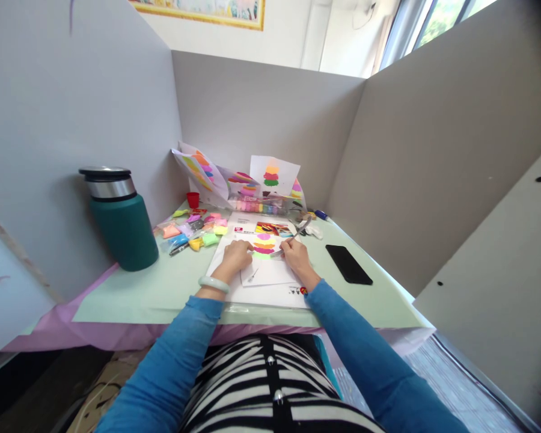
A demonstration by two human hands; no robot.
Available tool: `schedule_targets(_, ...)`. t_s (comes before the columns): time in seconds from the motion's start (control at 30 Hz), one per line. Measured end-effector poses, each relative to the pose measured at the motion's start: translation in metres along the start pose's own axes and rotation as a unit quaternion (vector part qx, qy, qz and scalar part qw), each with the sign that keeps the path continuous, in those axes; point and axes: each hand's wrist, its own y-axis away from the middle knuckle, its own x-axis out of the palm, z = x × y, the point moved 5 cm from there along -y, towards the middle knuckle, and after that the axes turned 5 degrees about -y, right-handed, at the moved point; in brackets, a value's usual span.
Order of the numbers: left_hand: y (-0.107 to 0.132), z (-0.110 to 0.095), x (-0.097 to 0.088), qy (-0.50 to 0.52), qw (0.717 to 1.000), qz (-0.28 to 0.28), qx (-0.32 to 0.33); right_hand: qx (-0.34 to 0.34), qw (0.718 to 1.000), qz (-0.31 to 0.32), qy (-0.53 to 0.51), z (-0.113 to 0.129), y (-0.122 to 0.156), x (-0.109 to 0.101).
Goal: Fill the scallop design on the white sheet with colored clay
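A metal fork point(304, 227) is in my right hand point(296, 257), its tines low over the right side of a small white sheet point(270, 275). On that sheet lies a stack of coloured clay bands point(264, 245), in purple, yellow, orange, magenta and green. My left hand point(237, 257), with a pale bangle at the wrist, rests at the sheet's left edge. Its fingers are curled, the fingertips close to the clay; what they hold, if anything, is hidden. A small printed fork picture point(253, 275) shows near the sheet's lower left. Larger printed paper point(270, 296) lies underneath.
Several coloured clay packets point(211, 239) and a pen point(179, 249) lie left of the papers. A teal bottle point(125, 231) stands at the far left, a black phone point(348, 264) lies at right. Behind are a red cup point(193, 199), clay-decorated sheets point(275, 173) and grey partitions point(265, 114).
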Motion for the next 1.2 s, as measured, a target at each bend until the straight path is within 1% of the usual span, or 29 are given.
schedule_targets(0.07, 0.0, 0.0, 0.0, 0.0, 1.0, 0.0, 0.002, 0.003, 1.0, -0.008, 0.027, -0.001, 0.0, 0.0)
schedule_targets(0.13, 0.0, 0.001, 0.0, 0.002, 1.0, -0.002, 0.004, 0.009, 0.998, -0.041, 0.046, -0.002, -0.001, -0.004)
schedule_targets(0.17, 0.0, 0.001, 0.0, 0.006, 1.0, -0.005, 0.003, 0.008, 0.998, -0.057, 0.039, -0.003, -0.001, -0.007)
schedule_targets(0.23, 0.0, 0.002, -0.002, 0.021, 0.999, -0.026, -0.007, -0.012, 0.997, -0.074, -0.008, -0.001, 0.0, -0.009)
schedule_targets(0.3, 0.001, 0.0, -0.007, 0.044, 0.996, -0.072, -0.003, -0.055, 0.994, -0.063, -0.067, 0.004, 0.002, -0.007)
schedule_targets(0.33, 0.001, -0.003, -0.009, 0.06, 0.993, -0.098, 0.016, -0.082, 0.991, -0.049, -0.091, 0.008, 0.004, -0.005)
schedule_targets(0.4, 0.003, -0.013, -0.013, 0.101, 0.981, -0.137, 0.094, -0.137, 0.984, -0.017, -0.116, 0.018, 0.009, 0.001)
schedule_targets(0.47, 0.007, -0.023, -0.014, 0.145, 0.963, -0.141, 0.177, -0.187, 0.975, 0.008, -0.121, 0.027, 0.015, 0.007)
schedule_targets(0.5, 0.008, -0.027, -0.013, 0.164, 0.957, -0.132, 0.202, -0.208, 0.971, 0.021, -0.12, 0.032, 0.018, 0.01)
schedule_targets(0.53, 0.008, -0.029, -0.012, 0.177, 0.954, -0.119, 0.211, -0.221, 0.968, 0.03, -0.116, 0.035, 0.02, 0.012)
schedule_targets(0.63, 0.008, -0.03, -0.008, 0.195, 0.96, -0.077, 0.185, -0.23, 0.967, 0.048, -0.097, 0.038, 0.022, 0.017)
schedule_targets(0.7, 0.008, -0.03, -0.008, 0.194, 0.963, -0.069, 0.172, -0.22, 0.971, 0.056, -0.08, 0.037, 0.022, 0.018)
schedule_targets(0.8, 0.007, -0.027, -0.01, 0.176, 0.968, -0.089, 0.155, -0.218, 0.972, 0.058, -0.064, 0.035, 0.02, 0.016)
schedule_targets(0.87, 0.004, -0.021, -0.012, 0.175, 0.973, -0.1, 0.116, -0.214, 0.975, 0.032, -0.051, 0.033, 0.017, 0.01)
schedule_targets(0.9, 0.003, -0.016, -0.012, 0.185, 0.973, -0.103, 0.087, -0.198, 0.98, 0.006, -0.032, 0.031, 0.015, 0.006)
schedule_targets(0.97, 0.0, -0.006, -0.011, 0.22, 0.97, -0.098, 0.022, -0.134, 0.989, -0.043, 0.042, 0.024, 0.011, -0.001)
schedule_targets(1.0, -0.001, -0.001, -0.01, 0.239, 0.966, -0.095, -0.008, -0.099, 0.99, -0.048, 0.09, 0.02, 0.01, -0.003)
schedule_targets(1.03, -0.001, 0.004, -0.009, 0.256, 0.962, -0.091, -0.033, -0.07, 0.987, -0.038, 0.14, 0.017, 0.009, -0.003)
schedule_targets(1.1, -0.002, 0.009, -0.007, 0.281, 0.954, -0.085, -0.064, -0.038, 0.974, 0.01, 0.225, 0.013, 0.009, 0.002)
schedule_targets(1.13, -0.002, 0.01, -0.006, 0.291, 0.951, -0.082, -0.072, -0.034, 0.965, 0.034, 0.257, 0.013, 0.01, 0.005)
schedule_targets(1.2, -0.003, 0.011, -0.004, 0.307, 0.945, -0.077, -0.083, -0.035, 0.951, 0.058, 0.302, 0.013, 0.012, 0.01)
